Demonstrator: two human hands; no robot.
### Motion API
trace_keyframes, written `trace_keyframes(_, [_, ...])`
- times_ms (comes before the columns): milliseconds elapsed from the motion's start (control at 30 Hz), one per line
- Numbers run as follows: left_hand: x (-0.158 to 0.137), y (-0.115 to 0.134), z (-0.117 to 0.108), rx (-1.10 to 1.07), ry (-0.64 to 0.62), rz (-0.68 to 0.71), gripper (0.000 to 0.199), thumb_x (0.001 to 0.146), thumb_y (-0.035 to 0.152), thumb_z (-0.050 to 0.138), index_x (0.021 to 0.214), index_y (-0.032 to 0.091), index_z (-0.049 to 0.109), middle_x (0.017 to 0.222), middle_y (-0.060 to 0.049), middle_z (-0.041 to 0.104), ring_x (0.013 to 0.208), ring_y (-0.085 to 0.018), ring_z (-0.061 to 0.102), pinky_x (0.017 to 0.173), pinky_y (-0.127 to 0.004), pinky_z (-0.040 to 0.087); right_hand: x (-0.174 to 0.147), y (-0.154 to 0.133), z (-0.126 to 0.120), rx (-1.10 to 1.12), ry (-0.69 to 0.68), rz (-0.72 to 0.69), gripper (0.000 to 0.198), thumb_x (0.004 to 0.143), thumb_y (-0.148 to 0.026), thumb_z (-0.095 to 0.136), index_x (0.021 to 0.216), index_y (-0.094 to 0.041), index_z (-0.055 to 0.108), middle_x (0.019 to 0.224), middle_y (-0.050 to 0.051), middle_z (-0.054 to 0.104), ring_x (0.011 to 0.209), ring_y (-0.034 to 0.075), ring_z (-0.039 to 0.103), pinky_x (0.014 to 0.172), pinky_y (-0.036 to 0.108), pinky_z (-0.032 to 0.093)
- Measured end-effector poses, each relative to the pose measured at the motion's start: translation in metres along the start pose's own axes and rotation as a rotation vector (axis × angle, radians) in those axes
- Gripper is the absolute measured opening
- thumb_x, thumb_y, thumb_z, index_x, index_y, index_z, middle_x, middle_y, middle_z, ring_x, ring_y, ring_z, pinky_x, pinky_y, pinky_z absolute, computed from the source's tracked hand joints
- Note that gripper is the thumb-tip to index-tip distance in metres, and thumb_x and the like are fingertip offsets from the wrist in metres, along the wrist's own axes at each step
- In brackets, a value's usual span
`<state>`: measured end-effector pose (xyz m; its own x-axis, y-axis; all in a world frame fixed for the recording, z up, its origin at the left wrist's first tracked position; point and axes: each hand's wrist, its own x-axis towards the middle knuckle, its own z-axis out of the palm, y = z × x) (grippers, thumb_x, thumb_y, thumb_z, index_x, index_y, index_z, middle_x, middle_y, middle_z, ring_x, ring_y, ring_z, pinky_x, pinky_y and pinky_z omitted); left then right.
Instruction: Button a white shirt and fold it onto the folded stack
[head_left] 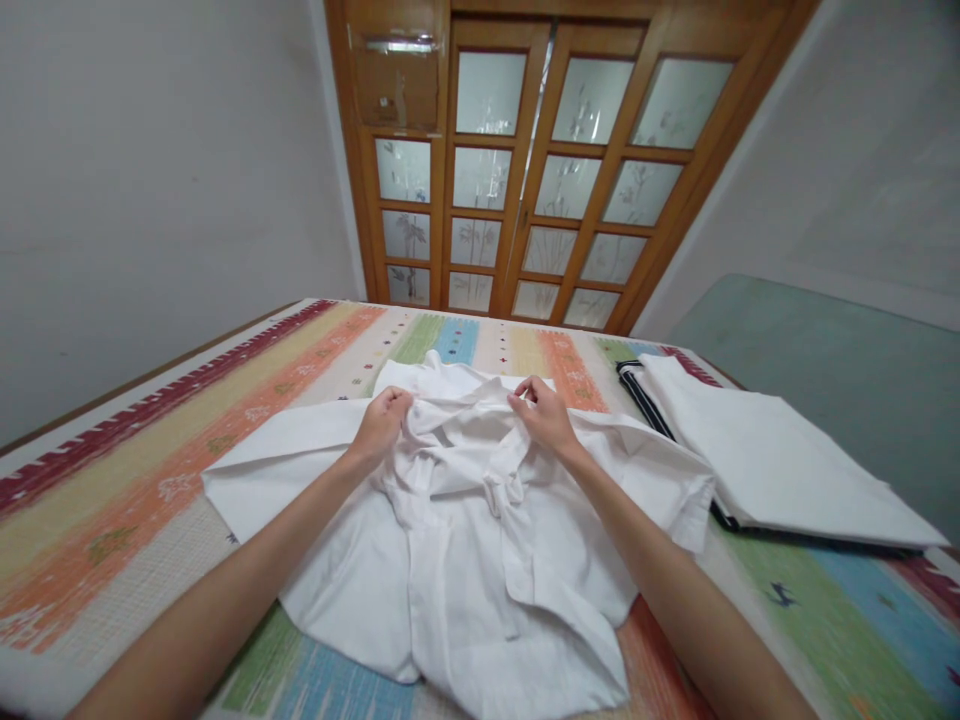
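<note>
A white shirt (480, 620) lies spread in front of me, its collar end away from me and its hem towards me. A tied bow or knot of the same cloth shows near its middle. My left hand (384, 412) is closed on the left side of the collar area. On the right side of the collar, my right hand (541, 412) pinches the fabric between thumb and fingers. Between the two hands the neckline is bunched and slightly lifted. The sleeves stretch out to both sides, the right one reaching towards a folded pile.
Folded white cloth (787, 460) lies over dark, striped-edged fabric at the right. Beneath everything is a colourful striped tablecloth (187, 460). A greenish rounded panel (825, 350) stands beyond the right edge. Wooden glass-paned doors (525, 170) are behind, between pale walls.
</note>
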<state>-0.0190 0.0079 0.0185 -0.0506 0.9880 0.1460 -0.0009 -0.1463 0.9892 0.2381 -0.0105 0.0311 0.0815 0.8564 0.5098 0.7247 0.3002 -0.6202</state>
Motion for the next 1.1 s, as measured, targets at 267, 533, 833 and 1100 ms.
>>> trace_keyframes(267, [-0.03,0.016,-0.006,0.179,-0.271,0.09,0.015,0.07,0.032,0.047,0.064,0.018,0.048,0.052,0.006,0.038,0.048,-0.009,0.034,0.047,-0.021,0.028,-0.008,-0.028,0.014,-0.137,-0.21,-0.413,0.016,0.072,-0.015,0.059,0.086,-0.019,0.066,0.092,0.006,0.063,0.089,0.021,0.051,0.083,0.033,0.038])
trace_keyframes(533, [-0.035,0.021,-0.01,0.331,-0.363,0.196,0.018,0.075,0.035,0.041,0.066,0.02,0.043,0.056,0.006,0.039,0.054,-0.011,0.038,0.054,-0.023,0.033,-0.009,-0.027,0.03,-0.25,-0.341,-0.301,0.011,0.082,-0.018,0.06,0.092,-0.021,0.06,0.086,0.004,0.065,0.081,0.018,0.054,0.073,0.028,0.038])
trace_keyframes(833, [-0.029,0.033,-0.012,0.564,-0.501,0.292,0.017,0.075,0.031,0.044,0.068,0.018,0.052,0.078,-0.002,0.061,0.071,-0.016,0.053,0.067,-0.027,0.042,-0.006,-0.02,0.03,-0.141,-0.174,-0.109,0.012,0.079,-0.02,0.059,0.09,-0.018,0.057,0.077,0.002,0.062,0.073,0.016,0.056,0.067,0.026,0.039])
trace_keyframes(1100, [-0.011,0.047,0.028,0.696,-0.488,0.365,0.025,0.078,0.039,0.055,0.079,0.018,0.068,0.079,-0.004,0.069,0.068,-0.017,0.059,0.065,-0.026,0.042,-0.005,-0.036,0.022,-0.045,-0.228,-0.094,0.006,0.074,-0.023,0.067,0.075,-0.017,0.067,0.069,0.002,0.067,0.065,0.014,0.058,0.064,0.024,0.041])
